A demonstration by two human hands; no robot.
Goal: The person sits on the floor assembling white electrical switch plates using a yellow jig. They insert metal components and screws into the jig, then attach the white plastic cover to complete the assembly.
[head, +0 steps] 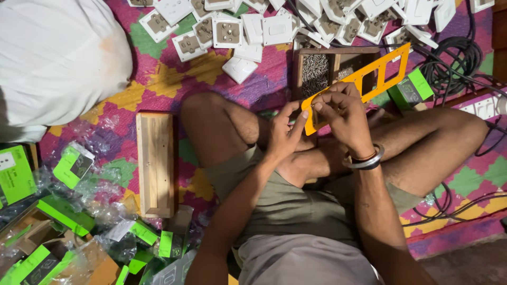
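Person seated cross-legged on a patterned mat (158, 84); view from above.

Left hand (285, 134): raised over the lap, fingers curled, thumb and forefinger pinching the near end of an orange plastic frame (364, 76).

Right hand (340, 108): closed at the same near end, fingertips bunched against the frame's edge; it may hold something small there, but the fingers hide it. Bangles on the wrist.

Orange plastic frame: long, with rectangular cut-outs, slanting up and away from both hands, its far end above the wooden tray.

Step in hand, by judgement: fitting or fixing something at the frame's near end. The next move would call for a steady left-hand hold and fine fingertip work from the right.

Beside the left knee: wooden box (156, 163). Near left: green cartons (66, 214) and clear wrappers.

Beyond the hands: wooden tray (330, 66) holding screws (315, 71). Farther: white switch plates (264, 26), black cable (457, 60), white sack (53, 63).
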